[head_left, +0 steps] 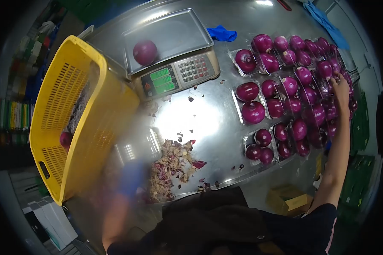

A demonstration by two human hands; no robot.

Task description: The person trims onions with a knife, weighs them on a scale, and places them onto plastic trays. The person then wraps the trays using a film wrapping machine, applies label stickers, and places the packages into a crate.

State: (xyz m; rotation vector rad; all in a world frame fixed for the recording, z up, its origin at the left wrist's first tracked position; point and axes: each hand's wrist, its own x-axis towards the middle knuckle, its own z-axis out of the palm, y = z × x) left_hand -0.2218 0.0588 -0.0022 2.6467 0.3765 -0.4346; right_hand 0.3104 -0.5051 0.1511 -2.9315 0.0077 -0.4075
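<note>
My left hand [132, 178], in a blue glove, is smeared by motion beside the yellow crate, so its fingers cannot be made out. Just above it is a blurred clear plastic tray [136, 144]; whether the hand touches it I cannot tell. My right arm stretches to the far right of the table, where my bare right hand [341, 87] closes on the edge of a clear tray of red onions [324, 70], its fingers partly hidden. More clear trays of red onions [253, 111] stand in rows to its left. One red onion [145, 52] sits on the scale's pan.
A digital scale [174, 74] with green readouts stands at the back. The tall yellow crate [102, 110] leans at the left, a red onion [66, 139] inside. Onion skins and roots [170, 170] lie near the front edge. A blue glove [222, 33] lies behind.
</note>
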